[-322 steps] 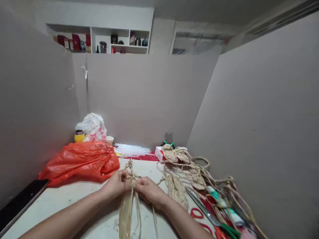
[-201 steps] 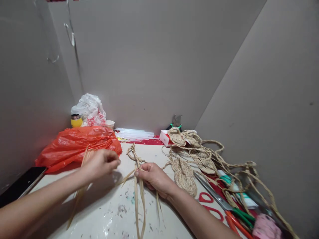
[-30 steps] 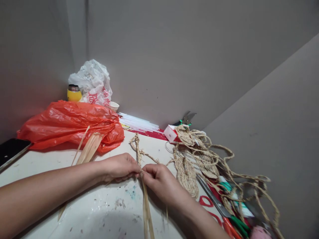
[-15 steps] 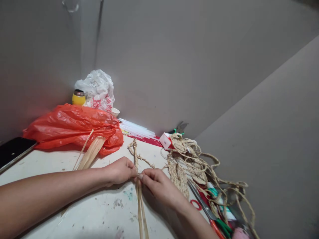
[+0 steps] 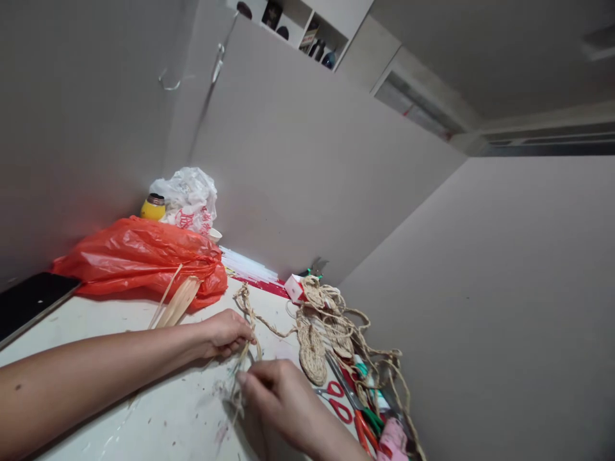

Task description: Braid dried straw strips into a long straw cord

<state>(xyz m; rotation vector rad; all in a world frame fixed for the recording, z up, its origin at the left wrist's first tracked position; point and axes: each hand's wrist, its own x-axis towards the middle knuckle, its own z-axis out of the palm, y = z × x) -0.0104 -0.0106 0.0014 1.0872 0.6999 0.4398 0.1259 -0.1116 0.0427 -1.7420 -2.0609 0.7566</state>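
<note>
A braided straw cord [image 5: 246, 305] lies looped on the white table in front of me. My left hand [image 5: 227, 334] is closed in a pinch on the cord just below its loop. Nearer to me, my right hand [image 5: 283, 394] is closed, thumb against fingers, on the loose straw strands [image 5: 239, 384] that run down from the cord. These strands are blurred by motion. A thin twisted cord end [image 5: 273, 328] leads off to the right, toward a coiled straw braid [image 5: 311, 352]. Flat dry straw strips [image 5: 180, 302] lie beyond my left forearm.
A red plastic bag [image 5: 139, 256] fills the back left beside a phone [image 5: 41, 298]. Behind it are a yellow jar [image 5: 152, 208] and a white bag [image 5: 192, 192]. Red-handled scissors [image 5: 340, 410], larger scissors [image 5: 353, 390] and tangled straw rope [image 5: 369, 346] lie at right.
My right hand has moved down toward me, away from the left hand, drawing the strands along. The left hand stays on the cord. The camera view has tilted up and swung right.
</note>
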